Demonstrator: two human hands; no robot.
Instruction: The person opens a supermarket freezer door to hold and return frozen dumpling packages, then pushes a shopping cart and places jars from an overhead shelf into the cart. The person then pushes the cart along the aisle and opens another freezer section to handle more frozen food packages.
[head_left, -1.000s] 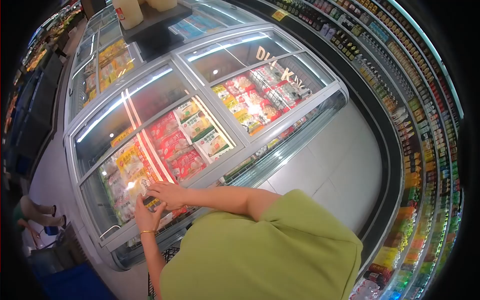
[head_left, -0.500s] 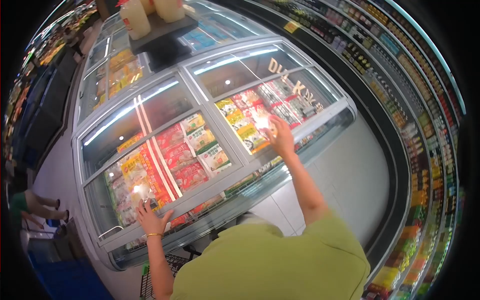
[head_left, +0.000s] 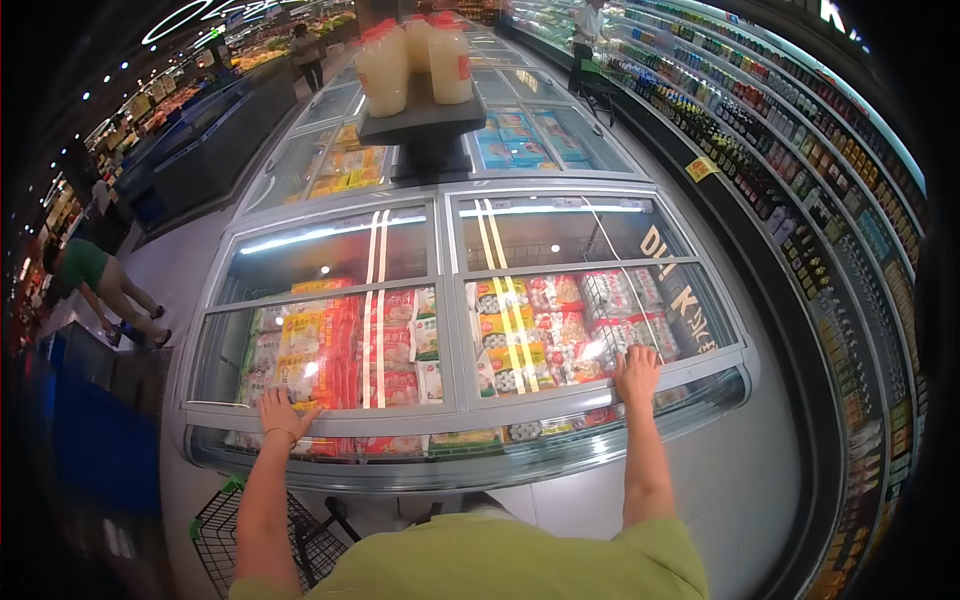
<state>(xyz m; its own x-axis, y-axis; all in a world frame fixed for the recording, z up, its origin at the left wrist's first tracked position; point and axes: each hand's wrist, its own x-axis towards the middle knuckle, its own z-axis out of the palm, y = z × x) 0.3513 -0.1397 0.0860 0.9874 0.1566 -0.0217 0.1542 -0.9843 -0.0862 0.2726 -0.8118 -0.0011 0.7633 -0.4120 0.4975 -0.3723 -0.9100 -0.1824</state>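
Note:
A chest freezer with sliding glass lids stands right in front of me. My left hand [head_left: 286, 414] lies open, fingers spread, on the front edge of the left glass lid [head_left: 222, 350]. On the front edge of the right glass lid [head_left: 700, 330] rests my right hand [head_left: 636, 376], open with its fingertips against the glass. Neither hand holds anything. Under the left lid are yellow frozen food bags [head_left: 298, 345] and red bags [head_left: 400, 340]. Beneath the right lid lie red and white bags [head_left: 556, 325] beside a wire divider.
Bottles of pale liquid [head_left: 450, 65] stand on a dark raised stand [head_left: 425, 125] behind the lids. A shopping cart [head_left: 240, 530] is at my lower left. Shelves of bottles [head_left: 790, 190] line the right side. A person in green [head_left: 85, 265] bends down at the left.
My view has straightened and lifted, showing more of the aisle. My right hand has come down from over the glass to the right lid's front edge. The left hand stays at its lid's edge.

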